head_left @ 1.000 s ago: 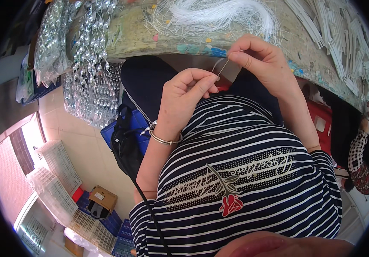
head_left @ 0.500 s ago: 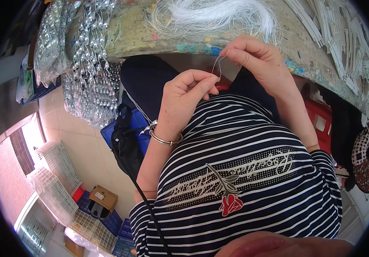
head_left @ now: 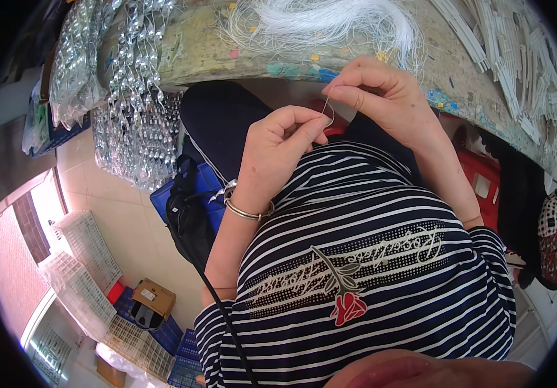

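Note:
Between my hands runs a thin pale thread (head_left: 332,118), bent into a small curve. My left hand (head_left: 283,137), with bracelets on its wrist, pinches one part of it between thumb and forefinger. Slightly higher and to the right, my right hand (head_left: 377,94) pinches the thread's upper part. Both hands are held over my lap, just short of the table edge. What exactly sits inside the fingertips is too small to make out. Beyond them on the table lies a bundle of white thread (head_left: 336,22).
The worn table (head_left: 194,58) carries a heap of white strips (head_left: 511,71) at the right. Silvery twisted strands (head_left: 137,84) hang over its left edge. On the floor at left stand white crates (head_left: 88,252) and a cardboard box (head_left: 154,296). Another person (head_left: 553,239) is at far right.
My right hand has moved slightly left and down toward my left hand, and the thread between them spans a shorter gap. My left hand has barely moved.

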`<state>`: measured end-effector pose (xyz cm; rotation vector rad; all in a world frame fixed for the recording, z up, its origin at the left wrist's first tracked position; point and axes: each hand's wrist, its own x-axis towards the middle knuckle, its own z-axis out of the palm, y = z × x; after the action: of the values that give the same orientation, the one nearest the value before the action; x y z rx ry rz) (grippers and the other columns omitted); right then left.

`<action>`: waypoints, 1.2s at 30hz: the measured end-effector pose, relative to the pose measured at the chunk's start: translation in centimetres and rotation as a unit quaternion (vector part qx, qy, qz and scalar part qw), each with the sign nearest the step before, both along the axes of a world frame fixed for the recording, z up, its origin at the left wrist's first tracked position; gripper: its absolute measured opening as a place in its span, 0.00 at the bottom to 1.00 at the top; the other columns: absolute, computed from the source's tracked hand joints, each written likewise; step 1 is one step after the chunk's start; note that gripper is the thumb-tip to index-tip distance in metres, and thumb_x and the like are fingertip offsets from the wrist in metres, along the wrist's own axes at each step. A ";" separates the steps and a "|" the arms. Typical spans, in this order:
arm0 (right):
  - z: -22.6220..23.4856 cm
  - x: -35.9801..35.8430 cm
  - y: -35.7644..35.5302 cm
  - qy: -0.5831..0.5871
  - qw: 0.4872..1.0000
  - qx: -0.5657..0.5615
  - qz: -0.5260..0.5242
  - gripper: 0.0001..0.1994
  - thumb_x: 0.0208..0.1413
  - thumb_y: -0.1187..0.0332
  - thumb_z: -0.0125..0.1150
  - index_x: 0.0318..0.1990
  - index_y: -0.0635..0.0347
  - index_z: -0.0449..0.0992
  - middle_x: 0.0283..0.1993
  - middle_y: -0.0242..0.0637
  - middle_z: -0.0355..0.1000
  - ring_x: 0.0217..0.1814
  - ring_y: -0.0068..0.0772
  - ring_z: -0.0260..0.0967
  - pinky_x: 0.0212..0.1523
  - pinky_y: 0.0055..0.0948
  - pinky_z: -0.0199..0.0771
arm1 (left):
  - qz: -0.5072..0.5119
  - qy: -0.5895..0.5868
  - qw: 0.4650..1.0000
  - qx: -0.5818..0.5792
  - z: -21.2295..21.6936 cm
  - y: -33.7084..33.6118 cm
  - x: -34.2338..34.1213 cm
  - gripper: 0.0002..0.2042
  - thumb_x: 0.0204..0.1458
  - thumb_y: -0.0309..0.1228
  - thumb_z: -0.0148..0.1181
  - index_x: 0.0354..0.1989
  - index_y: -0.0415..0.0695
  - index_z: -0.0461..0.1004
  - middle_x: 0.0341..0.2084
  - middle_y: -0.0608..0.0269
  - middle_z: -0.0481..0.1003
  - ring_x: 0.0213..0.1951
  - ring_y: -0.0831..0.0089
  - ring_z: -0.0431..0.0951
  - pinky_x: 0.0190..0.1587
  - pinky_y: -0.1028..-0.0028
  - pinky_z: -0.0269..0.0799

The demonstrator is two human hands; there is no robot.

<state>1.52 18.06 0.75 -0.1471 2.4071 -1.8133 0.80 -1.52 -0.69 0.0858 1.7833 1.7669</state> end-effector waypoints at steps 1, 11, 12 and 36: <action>0.1 0.0 0.0 -0.018 1.000 -0.013 -0.002 0.04 0.53 0.73 0.59 0.34 0.62 0.78 0.33 0.28 0.69 0.36 0.17 0.65 0.38 0.17 0.64 | -0.004 0.006 1.000 -0.005 0.0 0.0 0.0 0.06 0.52 0.26 0.59 0.35 0.38 0.77 0.23 0.66 0.76 0.25 0.86 0.70 0.29 0.87 0.64; 0.0 0.1 -0.2 -0.047 0.993 -0.105 -0.010 0.04 0.55 0.73 0.57 0.35 0.63 0.75 0.35 0.26 0.68 0.38 0.16 0.64 0.41 0.17 0.64 | 0.103 -0.052 0.985 0.126 0.7 0.8 0.0 0.08 0.55 0.25 0.54 0.40 0.36 0.74 0.31 0.59 0.77 0.30 0.80 0.75 0.30 0.84 0.70; 0.2 0.2 -0.3 -0.049 0.992 -0.111 -0.012 0.04 0.55 0.73 0.57 0.35 0.63 0.75 0.34 0.26 0.68 0.38 0.16 0.64 0.41 0.17 0.64 | 0.082 -0.036 0.990 0.111 1.0 1.0 -0.2 0.08 0.55 0.26 0.55 0.39 0.36 0.74 0.31 0.59 0.77 0.28 0.81 0.74 0.27 0.85 0.68; -0.2 1.2 -0.8 -0.126 0.975 -0.178 -0.036 0.06 0.57 0.69 0.56 0.37 0.61 0.76 0.33 0.24 0.69 0.37 0.14 0.63 0.41 0.16 0.63 | 0.099 -0.043 0.985 0.137 0.1 0.8 -0.2 0.05 0.51 0.24 0.59 0.35 0.38 0.76 0.21 0.65 0.76 0.16 0.91 0.57 0.19 0.88 0.49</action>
<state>2.71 17.24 0.56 0.1333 1.9287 -2.1352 0.59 -0.70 -0.56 -0.0567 1.5214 2.1183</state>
